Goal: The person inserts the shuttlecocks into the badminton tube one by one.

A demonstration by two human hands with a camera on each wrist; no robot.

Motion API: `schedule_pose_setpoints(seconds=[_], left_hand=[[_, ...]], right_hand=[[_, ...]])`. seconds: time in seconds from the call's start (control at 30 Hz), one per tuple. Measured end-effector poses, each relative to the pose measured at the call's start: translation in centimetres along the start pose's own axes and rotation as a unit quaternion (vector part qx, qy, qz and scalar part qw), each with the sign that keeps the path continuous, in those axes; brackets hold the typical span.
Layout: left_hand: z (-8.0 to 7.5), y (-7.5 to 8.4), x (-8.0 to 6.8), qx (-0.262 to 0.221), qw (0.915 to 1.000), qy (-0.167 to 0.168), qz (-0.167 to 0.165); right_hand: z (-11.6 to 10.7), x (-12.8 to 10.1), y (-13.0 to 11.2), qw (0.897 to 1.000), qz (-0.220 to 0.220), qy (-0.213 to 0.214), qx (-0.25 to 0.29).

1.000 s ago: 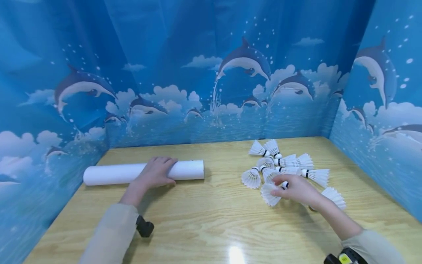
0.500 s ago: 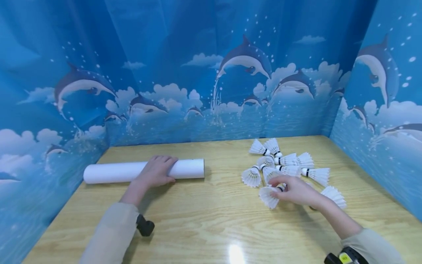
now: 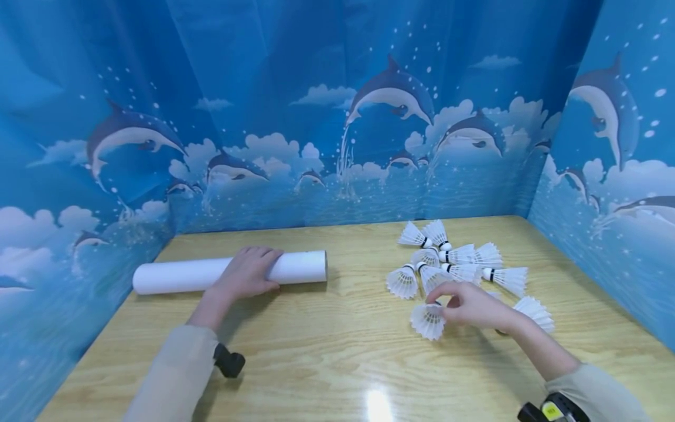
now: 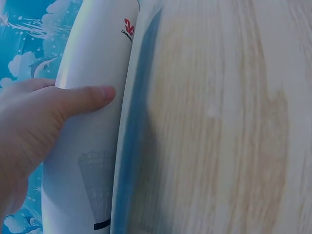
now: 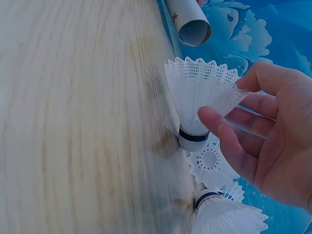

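Observation:
On the left of the table lies a long white shuttlecock tube (image 3: pixel 181 276), with a printed shuttlecock and a red logo showing in the left wrist view. My left hand (image 3: pixel 248 274) grips it from above, thumb (image 4: pixel 92 99) along the near side and the other fingers over the far side. My right hand (image 3: pixel 477 306) pinches a white shuttlecock (image 5: pixel 200 95) by its skirt. In the head view that skirt's open end faces me and to the left. The shuttlecock's black-banded base points down in the right wrist view.
Several more white shuttlecocks (image 3: pixel 403 283) lie loosely grouped on the wooden table (image 3: pixel 343 351), behind my right hand. One shuttlecock (image 3: pixel 535 315) sits to its right, partly covered by the wrist. Blue dolphin-print curtain (image 3: pixel 316 117) encloses the table's back and sides.
My right hand has turned the shuttlecock so its skirt faces more toward me, shifting it slightly left and nearer. My left hand stays on the tube, almost still.

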State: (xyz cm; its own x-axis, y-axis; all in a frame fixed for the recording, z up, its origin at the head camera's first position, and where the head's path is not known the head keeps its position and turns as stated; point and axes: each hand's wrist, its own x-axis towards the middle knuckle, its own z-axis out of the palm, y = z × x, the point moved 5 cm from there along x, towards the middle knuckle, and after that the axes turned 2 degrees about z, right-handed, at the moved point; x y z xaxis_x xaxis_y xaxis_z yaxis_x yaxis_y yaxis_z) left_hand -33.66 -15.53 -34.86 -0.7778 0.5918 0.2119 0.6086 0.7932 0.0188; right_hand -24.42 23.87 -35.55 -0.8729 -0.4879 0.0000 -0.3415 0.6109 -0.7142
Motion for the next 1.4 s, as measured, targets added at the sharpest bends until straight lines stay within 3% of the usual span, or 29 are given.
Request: schedule_pose_setpoints(seconds=[0.23,0.7,1.0,1.4], left_hand=[[-1.0,0.1,-0.1,-0.004,0.9998,0.019,0.001],[-2.6,1.0,-0.3,-0.002,0.9983,0.058,0.007],[-3.4,2.1,-0.3,0.0,0.9967,0.078,0.024],[-3.6,4.4,-0.4,0.003,0.9934,0.098,0.06]], right_hand=[[0.1,0.2,-0.4,1.0,-0.008,-0.004,0.03],[-0.9,0.7,-0.2,0.994,0.035,0.106,-0.021],[-1.9,1.1,-1.4,0.991,0.029,0.13,0.024],[-2.5,3.0,-2.9,0.982,0.061,0.159,0.087]])
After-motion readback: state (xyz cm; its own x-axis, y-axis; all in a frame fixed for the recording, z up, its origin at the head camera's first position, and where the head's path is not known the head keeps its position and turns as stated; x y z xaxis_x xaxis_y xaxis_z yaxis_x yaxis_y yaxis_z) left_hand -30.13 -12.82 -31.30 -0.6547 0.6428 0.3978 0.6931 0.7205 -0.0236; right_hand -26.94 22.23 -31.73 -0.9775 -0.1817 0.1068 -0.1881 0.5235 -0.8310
